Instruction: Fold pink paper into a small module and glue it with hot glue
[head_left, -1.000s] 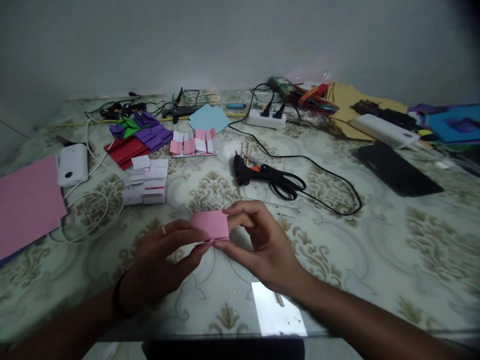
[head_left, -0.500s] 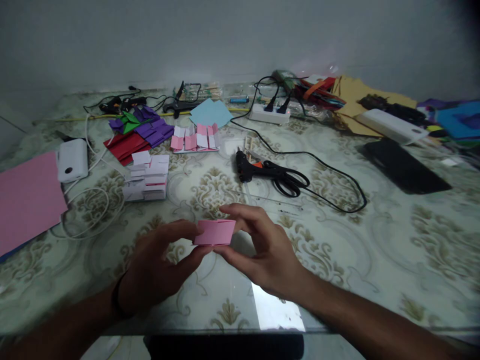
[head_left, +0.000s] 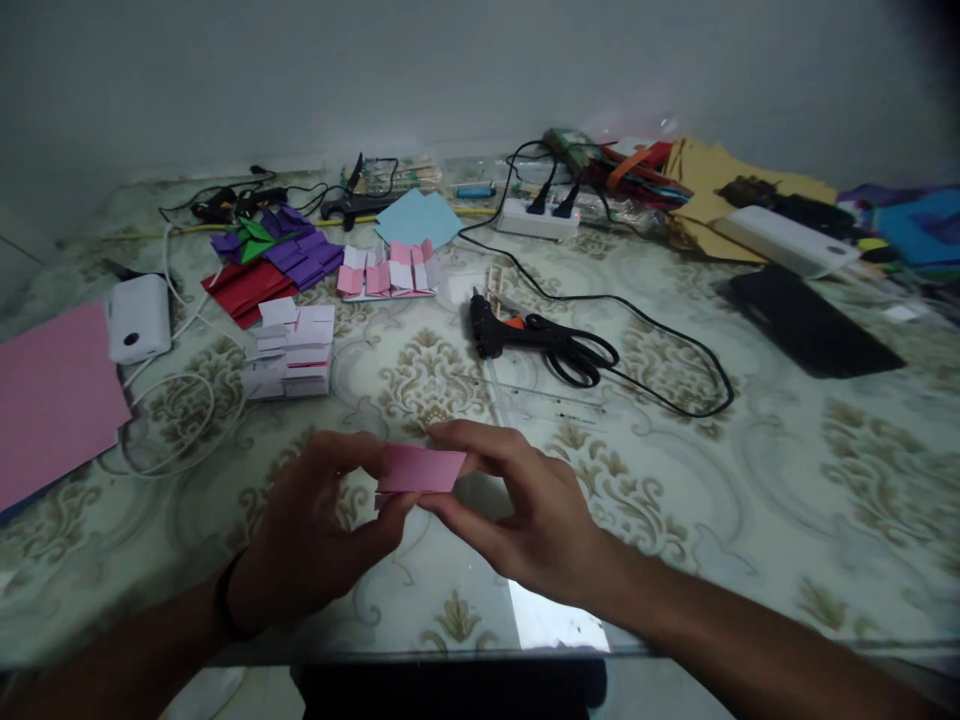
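Note:
A small folded piece of pink paper [head_left: 421, 471] is held above the front middle of the table, between both hands. My left hand [head_left: 307, 530] pinches its left end with thumb and index finger. On the other side my right hand [head_left: 525, 500] grips it, thumb at the near lower edge and fingers behind the far edge, partly hidden by the paper. Beyond the hands lie a pile of white folded papers [head_left: 294, 350], a row of pink and white folded pieces [head_left: 386, 272], and a black hot glue gun [head_left: 495, 328] next to black-handled scissors [head_left: 581, 355].
Pink sheets [head_left: 56, 400] and a white power bank [head_left: 139, 318] lie at left, with a looping white cable. Red folded paper [head_left: 247, 292] and purple folded paper [head_left: 307, 262] sit behind. A power strip [head_left: 538, 218], black phone-like slab [head_left: 814, 320] and yellow paper [head_left: 697, 235] are farther back.
The pink paper has shifted slightly left and tilted, showing a flatter, more slanted face. My left fingers have moved in over its left end. The view has shifted a little.

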